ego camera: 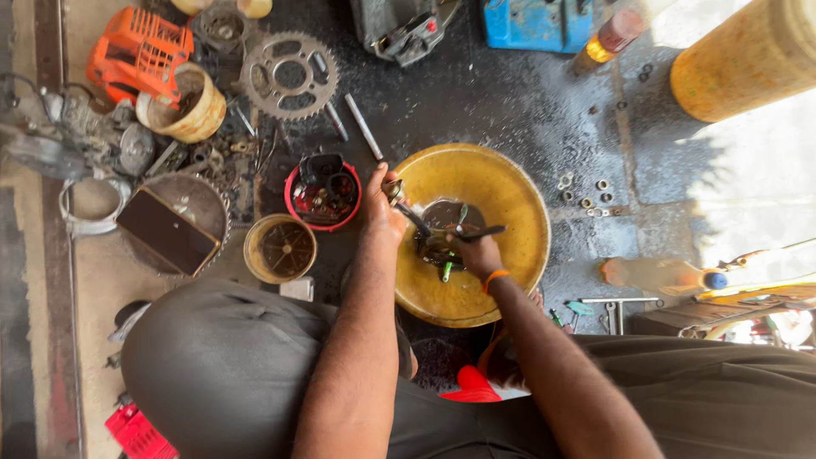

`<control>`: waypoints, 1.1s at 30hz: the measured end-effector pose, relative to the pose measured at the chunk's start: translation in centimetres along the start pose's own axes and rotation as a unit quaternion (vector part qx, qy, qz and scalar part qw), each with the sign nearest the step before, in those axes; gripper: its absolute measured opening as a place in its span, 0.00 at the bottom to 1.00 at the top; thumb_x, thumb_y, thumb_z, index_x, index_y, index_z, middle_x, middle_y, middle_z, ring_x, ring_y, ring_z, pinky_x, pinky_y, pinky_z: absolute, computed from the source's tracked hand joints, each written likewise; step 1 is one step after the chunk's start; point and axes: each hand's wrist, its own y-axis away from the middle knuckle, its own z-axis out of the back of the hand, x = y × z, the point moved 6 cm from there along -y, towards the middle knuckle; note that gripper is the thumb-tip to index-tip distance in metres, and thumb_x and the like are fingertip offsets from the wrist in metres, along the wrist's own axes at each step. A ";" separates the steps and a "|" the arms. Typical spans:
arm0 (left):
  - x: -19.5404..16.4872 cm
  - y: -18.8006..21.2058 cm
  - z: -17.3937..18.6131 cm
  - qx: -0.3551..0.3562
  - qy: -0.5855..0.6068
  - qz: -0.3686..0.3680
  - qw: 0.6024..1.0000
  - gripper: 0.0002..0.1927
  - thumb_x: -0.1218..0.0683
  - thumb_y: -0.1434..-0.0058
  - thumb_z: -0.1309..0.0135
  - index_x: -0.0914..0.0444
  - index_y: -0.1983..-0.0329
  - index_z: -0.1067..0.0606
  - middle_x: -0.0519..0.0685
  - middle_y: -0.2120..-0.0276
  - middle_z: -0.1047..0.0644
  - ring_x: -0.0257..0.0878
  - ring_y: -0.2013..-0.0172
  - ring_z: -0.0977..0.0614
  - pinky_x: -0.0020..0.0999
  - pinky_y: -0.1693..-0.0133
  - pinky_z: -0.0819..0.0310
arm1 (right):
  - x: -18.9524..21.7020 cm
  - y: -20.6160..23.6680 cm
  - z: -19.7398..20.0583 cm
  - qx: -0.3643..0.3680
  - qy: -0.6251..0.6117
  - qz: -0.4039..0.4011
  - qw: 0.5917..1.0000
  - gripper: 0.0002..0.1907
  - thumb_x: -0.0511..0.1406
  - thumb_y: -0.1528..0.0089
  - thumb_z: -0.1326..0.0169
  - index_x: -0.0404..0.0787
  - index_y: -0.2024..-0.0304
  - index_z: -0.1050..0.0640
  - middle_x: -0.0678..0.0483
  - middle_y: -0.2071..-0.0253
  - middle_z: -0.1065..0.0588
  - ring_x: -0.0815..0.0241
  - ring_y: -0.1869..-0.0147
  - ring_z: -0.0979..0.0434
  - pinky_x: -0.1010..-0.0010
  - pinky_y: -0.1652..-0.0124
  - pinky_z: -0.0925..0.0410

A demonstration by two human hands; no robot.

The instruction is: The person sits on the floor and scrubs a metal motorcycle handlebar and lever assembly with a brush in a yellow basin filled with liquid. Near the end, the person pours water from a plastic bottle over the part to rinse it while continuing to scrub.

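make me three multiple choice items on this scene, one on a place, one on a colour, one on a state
1. Where does the toothed sprocket lie?
A. inside the yellow basin
B. on the dark floor, up and left of the basin
C. on the person's lap

2. What colour is the band on the right wrist?
A. orange
B. green
C. white

3. What is the left hand doing?
A. resting flat on the knee
B. hanging free in the air
C. gripping a small metal part at the basin's rim

Answers:
1 B: the sprocket sits on the floor beyond the round yellow basin, near the cream pot.
2 A: the band shows orange just behind the right hand.
3 C: its fingers close on the part at the basin's left edge.
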 end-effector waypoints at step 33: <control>-0.5 1.2 -0.3 -0.009 -0.253 -0.027 0.967 0.21 0.37 0.40 0.48 0.59 0.73 0.24 0.44 0.74 0.26 0.36 0.72 0.25 0.31 0.67 0.31 | 5.0 -1.7 -1.9 0.053 -0.230 -0.011 0.972 0.15 0.37 0.37 0.40 0.37 0.50 0.19 0.53 0.56 0.19 0.62 0.56 0.18 0.69 0.53 0.23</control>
